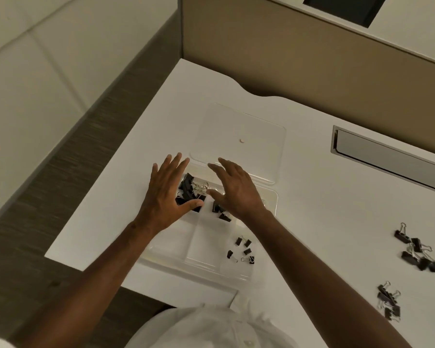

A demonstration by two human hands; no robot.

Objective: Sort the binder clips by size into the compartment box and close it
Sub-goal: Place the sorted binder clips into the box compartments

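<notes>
Right hand (236,189), spread and empty (left hand (167,190) likewise), nearer loose black binder clips (417,251) lying rightward of clear plastic compartment box (206,257).

You find no text, label, brand, number or sign that can be read here, not on the clear compartment box (206,244), not on the black binder clips (417,252), and not on the white desk (312,222).
</notes>
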